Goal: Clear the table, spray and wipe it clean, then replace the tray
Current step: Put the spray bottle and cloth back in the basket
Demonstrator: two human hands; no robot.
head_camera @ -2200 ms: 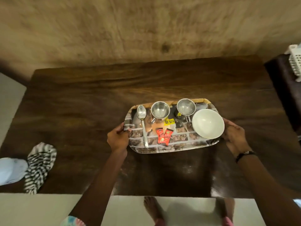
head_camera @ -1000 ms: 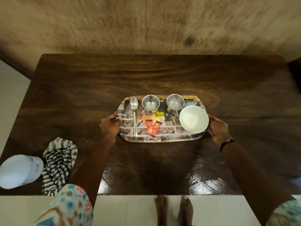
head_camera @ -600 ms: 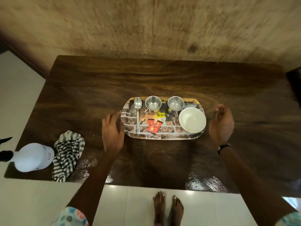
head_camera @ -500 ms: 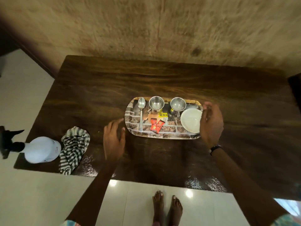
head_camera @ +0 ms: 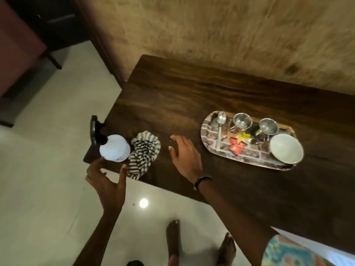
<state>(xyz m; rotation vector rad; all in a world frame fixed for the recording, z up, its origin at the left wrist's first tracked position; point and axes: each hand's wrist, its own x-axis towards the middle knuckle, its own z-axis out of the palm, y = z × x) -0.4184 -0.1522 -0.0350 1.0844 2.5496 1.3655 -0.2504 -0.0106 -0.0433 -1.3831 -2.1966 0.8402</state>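
The brick-patterned tray (head_camera: 211,148) rests on the dark wooden table (head_camera: 192,96), carrying a spoon (head_camera: 220,129), two steel cups (head_camera: 242,121), red sachets (head_camera: 236,147) and a white bowl (head_camera: 286,148). A white spray bottle (head_camera: 114,147) with a black trigger stands at the table's near left corner, a striped cloth (head_camera: 145,153) right beside it. My left hand (head_camera: 106,181) is spread open just below the bottle, fingertips close to it. My right hand (head_camera: 185,156) hovers open over the table between the cloth and the tray, holding nothing.
A textured beige wall runs behind the table. Pale tiled floor (head_camera: 48,189) lies to the left and in front, with my bare feet (head_camera: 172,239) on it. Dark furniture (head_camera: 21,54) stands at the far left.
Both hands have let go of the tray, which stays on the table. The view swung left, and both hands moved left toward the spray bottle and cloth.
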